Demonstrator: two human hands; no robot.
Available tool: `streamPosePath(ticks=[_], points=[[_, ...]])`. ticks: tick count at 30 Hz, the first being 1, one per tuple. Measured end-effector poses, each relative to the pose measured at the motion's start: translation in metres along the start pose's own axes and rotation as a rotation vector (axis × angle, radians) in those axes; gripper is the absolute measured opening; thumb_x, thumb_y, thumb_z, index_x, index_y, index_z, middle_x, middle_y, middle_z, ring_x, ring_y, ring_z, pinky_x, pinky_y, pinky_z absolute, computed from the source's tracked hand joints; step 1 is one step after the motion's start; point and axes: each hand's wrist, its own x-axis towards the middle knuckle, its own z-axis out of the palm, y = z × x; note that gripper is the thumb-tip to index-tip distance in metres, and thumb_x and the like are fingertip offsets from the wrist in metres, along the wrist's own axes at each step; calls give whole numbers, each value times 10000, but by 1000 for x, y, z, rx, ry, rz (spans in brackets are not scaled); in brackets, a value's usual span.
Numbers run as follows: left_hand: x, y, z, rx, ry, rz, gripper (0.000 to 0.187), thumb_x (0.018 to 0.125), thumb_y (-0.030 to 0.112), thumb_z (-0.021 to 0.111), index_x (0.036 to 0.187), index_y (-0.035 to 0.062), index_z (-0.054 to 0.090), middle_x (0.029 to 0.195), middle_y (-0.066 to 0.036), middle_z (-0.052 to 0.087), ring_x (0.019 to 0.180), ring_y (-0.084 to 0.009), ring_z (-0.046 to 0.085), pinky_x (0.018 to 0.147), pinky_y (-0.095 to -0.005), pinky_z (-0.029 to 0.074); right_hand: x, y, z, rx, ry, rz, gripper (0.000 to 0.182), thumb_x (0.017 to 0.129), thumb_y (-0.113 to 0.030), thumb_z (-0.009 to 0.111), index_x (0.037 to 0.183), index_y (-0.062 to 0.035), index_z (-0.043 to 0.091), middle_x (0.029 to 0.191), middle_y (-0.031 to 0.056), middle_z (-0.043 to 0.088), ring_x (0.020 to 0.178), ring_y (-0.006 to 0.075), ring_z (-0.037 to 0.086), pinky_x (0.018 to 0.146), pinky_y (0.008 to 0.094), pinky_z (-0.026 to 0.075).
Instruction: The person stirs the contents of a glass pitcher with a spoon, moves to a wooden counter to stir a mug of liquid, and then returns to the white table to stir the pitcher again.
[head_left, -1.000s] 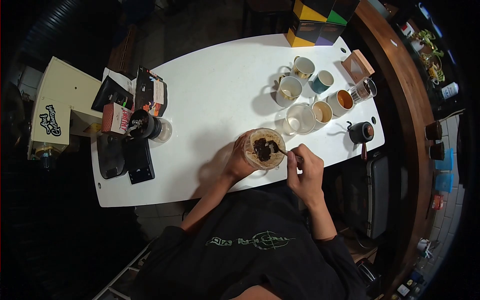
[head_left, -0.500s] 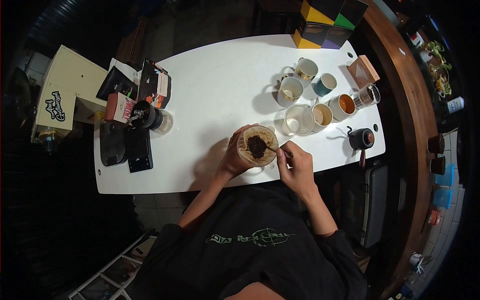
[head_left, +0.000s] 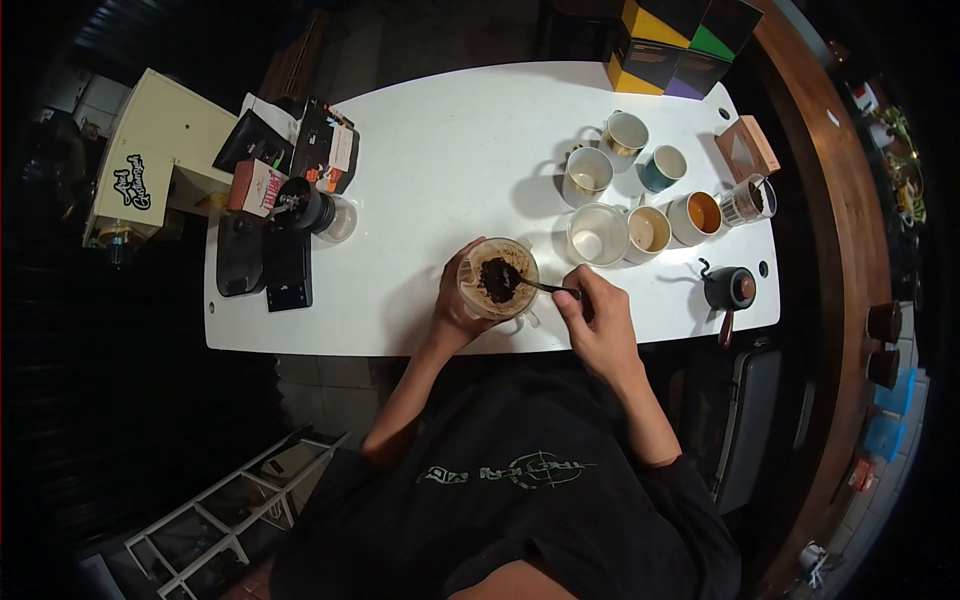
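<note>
My left hand [head_left: 452, 305] is wrapped round the left side of a clear container [head_left: 522, 262], tilted above the table's front part. Dark coffee grounds [head_left: 497, 280] lie inside it, with brownish residue on the wall. Between the fingers of my right hand [head_left: 598, 318] is a thin dark spoon [head_left: 550, 288], its far end in the grounds. A glass pitcher [head_left: 598, 236] and a beige-lined mug [head_left: 648, 230] stand just beyond my right hand.
Several mugs, one teal [head_left: 663, 168], stand at the back right of the white table [head_left: 440, 130]. A black kettle [head_left: 730, 288] sits at the right. At the left are a coffee grinder [head_left: 305, 206], a scale [head_left: 289, 275] and boxes.
The view has shifted a little. My right hand has moved slightly away from the container, and more of the spoon's handle shows. Both hands keep their holds.
</note>
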Motion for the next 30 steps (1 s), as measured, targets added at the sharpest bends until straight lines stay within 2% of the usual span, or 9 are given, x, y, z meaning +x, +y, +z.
streamPosePath(ticks=[11, 16, 18, 20, 22, 24, 25, 27, 30], points=[[-18, 8, 13, -283, 79, -285, 855, 720, 62, 892, 1411, 7, 392, 1311, -128, 605, 1237, -237, 590, 1059, -373, 494, -6, 20, -53, 81, 159, -42, 377, 1061, -316, 484, 894, 17, 539, 654, 133, 495, 570, 234, 466, 569, 355, 390], [-14, 10, 19, -578, 119, -293, 984, 710, 13, 878, 1504, 11, 297, 1469, -129, 459, 1354, -234, 488, 1110, -376, 460, -13, 31, -74, 66, 201, 1, 448, 1085, -370, 422, 898, 20, 539, 632, 123, 475, 557, 213, 447, 554, 356, 364], [-21, 17, 13, -571, 133, -312, 1005, 714, -1, 862, 1529, 30, 274, 1497, -139, 435, 1384, -257, 459, 1147, -396, 414, -14, 35, -81, 63, 229, -26, 412, 1085, -331, 432, 900, 20, 539, 629, 124, 470, 553, 206, 442, 548, 353, 357], [-26, 24, -3, 1, 212, -129, 978, 743, 14, 837, 1539, 49, 268, 1507, -147, 424, 1393, -291, 448, 1179, -424, 360, -17, 39, -90, 53, 258, -48, 376, 1086, -292, 442, 902, 21, 538, 625, 124, 464, 550, 199, 437, 542, 349, 349], [-47, 24, -14, -134, 285, -248, 934, 777, 61, 824, 1538, 47, 283, 1492, -151, 436, 1393, -309, 444, 1192, -438, 321, -22, 44, -98, -28, 348, -23, 267, 1072, -178, 468, 906, 20, 537, 624, 125, 460, 546, 189, 435, 532, 343, 339], [-67, 17, -25, -105, 406, -273, 592, 845, 103, 782, 1367, 36, 511, 1420, -144, 496, 1326, -292, 501, 1146, -425, 366, -34, 51, -108, -78, 439, -44, 178, 1047, -76, 472, 911, 17, 541, 662, 120, 481, 558, 194, 461, 543, 330, 366], [-71, 17, -32, -105, 402, -270, 592, 845, 103, 782, 1367, 36, 511, 1420, -144, 496, 1326, -292, 501, 1146, -425, 366, -43, 60, -114, -124, 507, -58, 165, 1041, -61, 471, 917, 21, 543, 684, 124, 494, 579, 202, 482, 561, 325, 382], [-77, 21, -41, 162, 505, -263, 189, 915, 103, 712, 1067, 18, 641, 1309, -134, 564, 1227, -276, 553, 1078, -400, 408, -56, 74, -129, -245, 677, -135, 148, 1024, -38, 469, 922, 34, 548, 739, 147, 525, 653, 245, 536, 623, 336, 426], [-64, 42, -30, 127, 632, -268, 134, 965, 105, 652, 882, 4, 625, 1220, -121, 600, 1158, -267, 573, 1023, -388, 431, -78, 107, -157, -305, 845, 69, 182, 1058, -123, 446, 1006, 30, 531, 843, 145, 533, 734, 275, 518, 736, 344, 452]])
